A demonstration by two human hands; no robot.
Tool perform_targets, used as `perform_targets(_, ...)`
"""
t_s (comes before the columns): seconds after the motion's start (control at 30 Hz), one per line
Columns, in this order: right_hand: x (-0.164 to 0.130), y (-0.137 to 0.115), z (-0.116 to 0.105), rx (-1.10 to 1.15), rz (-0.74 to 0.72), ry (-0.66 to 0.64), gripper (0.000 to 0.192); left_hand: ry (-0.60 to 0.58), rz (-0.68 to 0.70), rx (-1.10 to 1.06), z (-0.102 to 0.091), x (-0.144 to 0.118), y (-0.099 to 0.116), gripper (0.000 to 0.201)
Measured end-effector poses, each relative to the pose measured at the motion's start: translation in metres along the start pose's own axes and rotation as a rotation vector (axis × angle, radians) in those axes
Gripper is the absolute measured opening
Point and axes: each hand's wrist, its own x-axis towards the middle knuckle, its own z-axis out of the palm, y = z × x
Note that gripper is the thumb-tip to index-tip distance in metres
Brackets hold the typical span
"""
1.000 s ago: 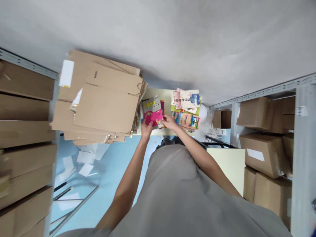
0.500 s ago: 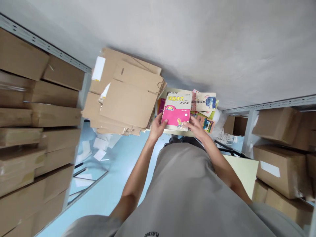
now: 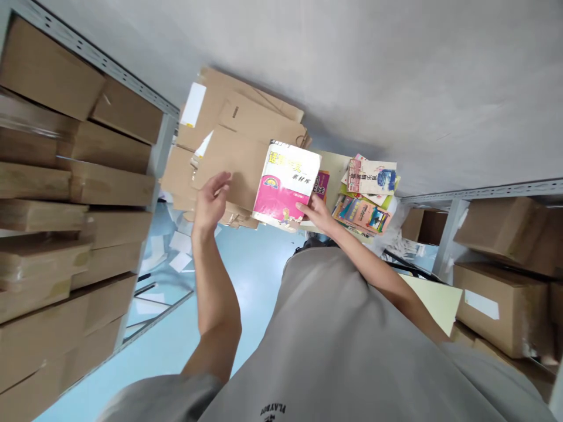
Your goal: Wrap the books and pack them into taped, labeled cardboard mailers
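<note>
Right grip (image 3: pixel 317 212) pinches pink book's (image 3: pixel 285 186) lower corner.

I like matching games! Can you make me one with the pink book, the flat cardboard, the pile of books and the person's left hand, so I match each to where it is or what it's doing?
Things:
1. pink book
2. flattened cardboard
3. pile of books
4. left hand

States:
A. open, holding nothing
B. lying on the pale table
C. held up by the right hand
D. stacked left of the table

Pairs: 1-C, 2-D, 3-B, 4-A
</note>
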Motion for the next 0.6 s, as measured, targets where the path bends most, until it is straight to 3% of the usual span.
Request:
perform_targets(0.13, 0.009, 0.027, 0.019, 0.027, 0.066, 0.038, 0.078, -0.089, -0.017, -0.032, 0.000, 0.012, -0.024, 0.048)
perform_targets(0.3, 0.005, 0.044, 0.013, 0.057, 0.047, 0.036, 0.083, -0.039, 0.073, -0.024, 0.012, 0.012, -0.034, 0.048)
perform_targets(0.47, -0.020, 0.047, -0.032, 0.011, -0.008, 0.142, 0.071, 0.045, 0.108, 0.055, 0.026, -0.016, -0.013, 0.051)
perform_targets(0.53, -0.036, 0.051, -0.059, -0.041, -0.039, 0.239, 0.066, -0.057, 0.196, -0.002, 0.046, -0.038, -0.001, 0.050)
perform_targets(0.6, -0.049, 0.057, -0.084, -0.101, -0.061, 0.322, 0.064, -0.301, 0.217, -0.068, 0.079, -0.058, 0.004, 0.049)
